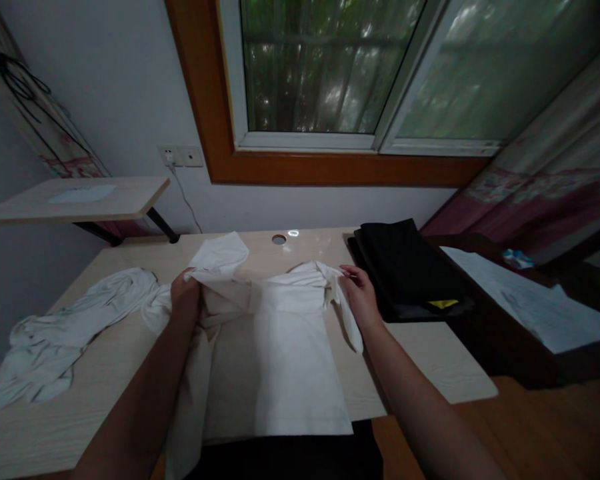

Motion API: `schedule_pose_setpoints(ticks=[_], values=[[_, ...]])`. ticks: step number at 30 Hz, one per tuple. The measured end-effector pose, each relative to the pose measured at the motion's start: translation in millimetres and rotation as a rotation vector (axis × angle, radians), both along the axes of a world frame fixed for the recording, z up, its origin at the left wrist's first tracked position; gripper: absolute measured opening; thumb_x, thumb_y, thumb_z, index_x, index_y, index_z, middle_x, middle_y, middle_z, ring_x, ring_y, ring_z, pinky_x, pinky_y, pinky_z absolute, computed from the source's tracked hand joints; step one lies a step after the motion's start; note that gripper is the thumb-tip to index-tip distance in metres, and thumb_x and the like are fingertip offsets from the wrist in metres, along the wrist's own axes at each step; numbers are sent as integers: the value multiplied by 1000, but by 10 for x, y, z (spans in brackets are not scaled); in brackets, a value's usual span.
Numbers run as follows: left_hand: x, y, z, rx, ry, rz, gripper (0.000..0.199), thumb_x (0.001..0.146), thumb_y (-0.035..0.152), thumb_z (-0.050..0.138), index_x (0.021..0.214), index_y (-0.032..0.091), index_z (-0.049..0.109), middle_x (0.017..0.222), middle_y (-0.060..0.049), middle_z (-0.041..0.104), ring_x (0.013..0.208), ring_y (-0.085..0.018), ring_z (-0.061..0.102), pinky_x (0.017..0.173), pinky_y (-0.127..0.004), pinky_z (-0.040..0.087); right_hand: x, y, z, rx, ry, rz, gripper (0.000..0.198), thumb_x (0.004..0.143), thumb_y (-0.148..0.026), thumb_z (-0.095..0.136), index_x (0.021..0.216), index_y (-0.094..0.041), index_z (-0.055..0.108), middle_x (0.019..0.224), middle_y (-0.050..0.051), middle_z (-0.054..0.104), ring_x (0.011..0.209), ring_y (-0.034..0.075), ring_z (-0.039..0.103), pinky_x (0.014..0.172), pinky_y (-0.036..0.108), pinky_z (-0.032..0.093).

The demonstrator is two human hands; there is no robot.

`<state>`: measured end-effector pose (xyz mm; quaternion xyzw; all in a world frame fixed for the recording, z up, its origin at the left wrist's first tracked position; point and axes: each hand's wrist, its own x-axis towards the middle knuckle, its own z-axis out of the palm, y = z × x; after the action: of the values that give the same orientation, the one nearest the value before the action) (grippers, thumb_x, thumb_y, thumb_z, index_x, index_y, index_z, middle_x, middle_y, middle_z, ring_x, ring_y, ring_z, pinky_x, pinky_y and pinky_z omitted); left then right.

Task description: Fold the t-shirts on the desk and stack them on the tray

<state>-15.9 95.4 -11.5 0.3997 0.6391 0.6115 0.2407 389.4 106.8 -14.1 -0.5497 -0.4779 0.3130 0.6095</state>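
A white shirt-like garment (295, 367) is stretched between my two hands, its lower part hanging past the table's front edge. My left hand (185, 297) is closed around gathered cloth at the garment's left side, and a flap of the cloth lies beyond it on the table. At the upper right corner, my right hand (361, 297) pinches the fabric, with a narrow sleeve-like piece drooping beside the wrist. Part of the left fingers is hidden by the folds. Left of my left hand lies a crumpled white cloth (80, 327), which reaches close to the wrist.
Folded black clothes (400, 260) are stacked on the right of the light wooden table (440, 360). A raised shelf (80, 203) stands at the back left. White sheets (535, 293) lie on a dark surface at right. A window (330, 73) is ahead.
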Motion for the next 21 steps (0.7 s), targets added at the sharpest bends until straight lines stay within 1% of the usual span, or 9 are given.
schedule_pose_setpoints(ticks=[3, 5, 7, 9, 12, 14, 16, 17, 21], values=[[-14, 16, -15, -4, 28, 69, 23, 70, 38, 61, 84, 20, 65, 80, 0, 65, 78, -19, 60, 74, -30, 50, -17, -86, 51, 195, -258, -103, 18, 85, -31, 62, 96, -21, 72, 100, 5, 62, 89, 20, 59, 80, 34, 47], [-11, 24, -15, 38, 57, 78, 20, 69, 34, 60, 83, 20, 65, 87, -1, 65, 85, -20, 61, 81, -31, 49, -64, -169, 101, 302, -366, -90, 14, 90, -28, 59, 93, -21, 71, 94, 5, 61, 86, 20, 58, 77, 34, 47], [-1, 20, -9, 85, 94, 49, 18, 68, 30, 57, 81, 20, 66, 94, -2, 65, 93, -20, 61, 88, -31, 48, -140, -244, 136, 405, -475, 23, 11, 91, -24, 60, 93, -23, 71, 89, 5, 63, 86, 21, 59, 78, 36, 49], [10, 3, -3, 110, 118, -14, 19, 68, 29, 55, 80, 20, 66, 94, -2, 66, 94, -21, 61, 89, -31, 47, -230, -293, 143, 476, -605, 222, 12, 91, -23, 62, 99, -25, 71, 91, 5, 67, 90, 23, 62, 84, 39, 50], [17, -33, 1, 133, 130, -89, 17, 69, 30, 53, 78, 21, 65, 86, -2, 65, 87, -21, 60, 81, -31, 47, -357, -314, 107, 476, -836, 498, 27, 91, -31, 68, 118, -28, 69, 110, 8, 69, 104, 26, 62, 94, 44, 50], [15, -50, 5, 148, 148, -100, 16, 71, 32, 53, 79, 22, 63, 83, -1, 63, 85, -21, 59, 79, -31, 47, -413, -309, 71, 427, -988, 573, 43, 89, -37, 72, 130, -28, 63, 125, 10, 65, 116, 29, 59, 99, 47, 48], [13, -57, 16, 165, 202, -95, 17, 73, 33, 52, 79, 22, 64, 83, -1, 61, 87, -21, 59, 82, -31, 47, -441, -298, 38, 374, -1083, 554, 51, 88, -38, 73, 136, -27, 59, 133, 12, 61, 121, 32, 56, 100, 50, 48], [14, -59, 23, 178, 238, -86, 18, 75, 33, 52, 79, 22, 65, 86, -2, 61, 89, -21, 59, 84, -32, 47, -445, -291, 25, 349, -1109, 528, 51, 88, -36, 72, 136, -26, 60, 133, 13, 61, 120, 32, 56, 100, 50, 48], [35, -72, 50, 213, 365, 4, 18, 79, 32, 55, 84, 21, 68, 95, -4, 58, 96, -22, 58, 92, -34, 45, -414, -252, -5, 303, -1128, 460, 28, 91, -21, 63, 118, -24, 69, 114, 11, 69, 108, 29, 62, 96, 47, 50]])
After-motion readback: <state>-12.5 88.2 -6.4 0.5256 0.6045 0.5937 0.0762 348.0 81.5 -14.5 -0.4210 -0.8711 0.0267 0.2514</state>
